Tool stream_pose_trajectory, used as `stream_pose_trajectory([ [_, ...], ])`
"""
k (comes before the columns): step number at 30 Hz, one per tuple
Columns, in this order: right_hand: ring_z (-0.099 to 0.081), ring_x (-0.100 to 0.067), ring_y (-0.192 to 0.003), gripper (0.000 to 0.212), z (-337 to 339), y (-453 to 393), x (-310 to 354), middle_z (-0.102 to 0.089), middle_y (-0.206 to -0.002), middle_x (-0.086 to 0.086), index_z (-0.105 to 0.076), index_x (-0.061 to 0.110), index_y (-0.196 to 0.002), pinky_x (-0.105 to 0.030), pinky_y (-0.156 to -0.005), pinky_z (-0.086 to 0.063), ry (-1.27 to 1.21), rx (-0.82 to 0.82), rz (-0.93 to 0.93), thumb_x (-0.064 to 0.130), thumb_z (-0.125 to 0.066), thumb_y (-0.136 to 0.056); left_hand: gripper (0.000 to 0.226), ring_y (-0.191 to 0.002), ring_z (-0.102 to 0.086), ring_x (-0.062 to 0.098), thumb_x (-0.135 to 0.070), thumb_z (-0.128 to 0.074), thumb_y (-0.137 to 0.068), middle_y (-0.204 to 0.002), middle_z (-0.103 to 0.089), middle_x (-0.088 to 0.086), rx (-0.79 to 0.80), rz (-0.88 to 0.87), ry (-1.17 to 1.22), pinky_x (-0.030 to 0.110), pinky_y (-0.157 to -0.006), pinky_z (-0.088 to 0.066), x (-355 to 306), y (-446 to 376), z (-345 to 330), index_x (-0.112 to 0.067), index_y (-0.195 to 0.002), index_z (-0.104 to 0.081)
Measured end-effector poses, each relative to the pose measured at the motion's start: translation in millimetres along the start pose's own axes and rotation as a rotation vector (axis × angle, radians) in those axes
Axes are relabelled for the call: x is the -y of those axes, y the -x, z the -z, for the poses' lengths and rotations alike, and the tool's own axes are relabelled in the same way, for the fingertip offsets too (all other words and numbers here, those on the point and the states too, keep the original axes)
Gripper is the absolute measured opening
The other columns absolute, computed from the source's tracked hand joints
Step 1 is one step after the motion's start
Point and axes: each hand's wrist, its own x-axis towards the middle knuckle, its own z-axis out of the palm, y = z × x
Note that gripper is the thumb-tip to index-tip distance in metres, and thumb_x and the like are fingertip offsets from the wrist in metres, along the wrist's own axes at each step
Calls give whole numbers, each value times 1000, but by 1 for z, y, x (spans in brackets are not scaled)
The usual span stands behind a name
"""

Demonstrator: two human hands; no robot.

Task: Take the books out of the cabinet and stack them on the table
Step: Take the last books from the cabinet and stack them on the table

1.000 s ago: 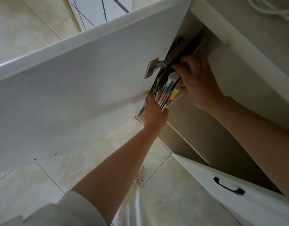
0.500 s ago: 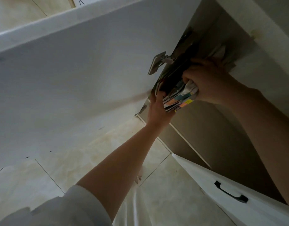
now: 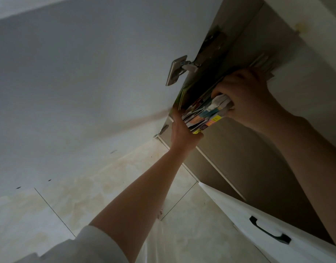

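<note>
Books (image 3: 203,112), a bundle of thin volumes with colourful spines, are held at the mouth of the cabinet (image 3: 245,149), partly inside the compartment, right beside the inner face of the open door (image 3: 78,82). The bundle is gripped from its right side by the right hand (image 3: 247,97), with the fingers curled over the upper edges and the thumb set below. The underside of the bundle is pressed from below by the left hand (image 3: 182,135), its fingers reaching up along the left of the spines; how far they are curled cannot be told, since they are partly hidden. A metal hinge (image 3: 177,70) is seen on the door just above and left of the books. A second white door with a black handle (image 3: 269,232) is visible at lower right, above a pale tiled floor (image 3: 106,186).
</note>
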Motion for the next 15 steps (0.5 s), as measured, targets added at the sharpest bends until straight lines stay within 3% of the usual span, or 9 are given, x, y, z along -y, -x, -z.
stream_pose_trajectory([
  [4,-49,-34,-105,43,-5,3,-2,-62,-98,-3,-65,20,-97,-43,-100,-28,-1,-54,-10,11,-81,-58,120,-134,-32,34,-10,-85,-61,-144,-31,11,58,46,-74,54,-107,-40,5,-14,-6,-20,-152,-7],
  [9,-48,-33,-110,44,-5,2,-2,-64,-107,-1,-66,21,-99,-42,-99,-26,-14,-35,8,13,-81,-59,114,-138,-21,35,-18,-86,-60,-148,-16,13,106,7,-192,44,-111,-36,10,-27,-10,-23,-150,-16],
  [12,-47,-30,-114,50,4,-5,-6,-61,-119,3,-63,26,-102,-44,-100,-27,0,86,34,22,-85,-57,108,-142,-22,35,-22,-86,-60,-156,-12,13,101,-64,-226,43,-112,-38,14,-27,-12,-18,-148,-22],
  [15,-44,-26,-121,83,14,-19,-12,-52,-134,7,-53,33,-122,-45,-104,-26,26,314,34,37,-89,-48,103,-138,-32,31,-26,-85,-61,-158,-18,11,100,-142,-255,41,-104,-45,17,-29,-12,-14,-145,-26],
])
